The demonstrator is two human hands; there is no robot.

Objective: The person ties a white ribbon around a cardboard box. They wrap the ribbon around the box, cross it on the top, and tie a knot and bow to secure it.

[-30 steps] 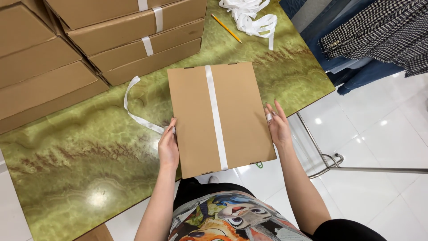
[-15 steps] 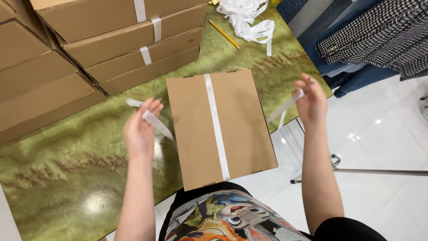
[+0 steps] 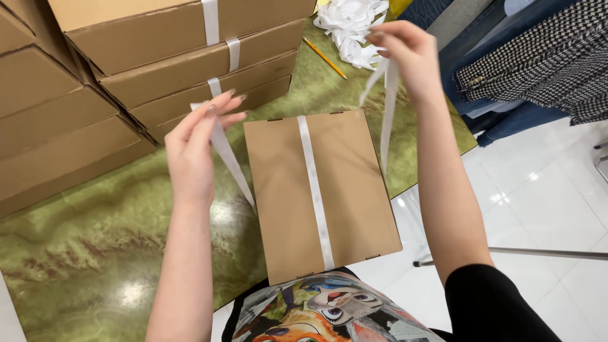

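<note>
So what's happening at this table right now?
A person stands at a green marbled table with a flat cardboard box in front of them, a white ribbon running lengthwise across its top. The left hand and right hand are raised above the box, each pinching one ribbon end, one at each side of the box. Stacked ribbon-tied boxes sit behind, plus a pencil and loose ribbon pile.

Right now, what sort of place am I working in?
Probably a shop's packing area: stacked flat brown cardboard boxes banded with white ribbon, a glossy green marble-patterned table, and hanging clothes including a black-and-white houndstooth garment.
</note>
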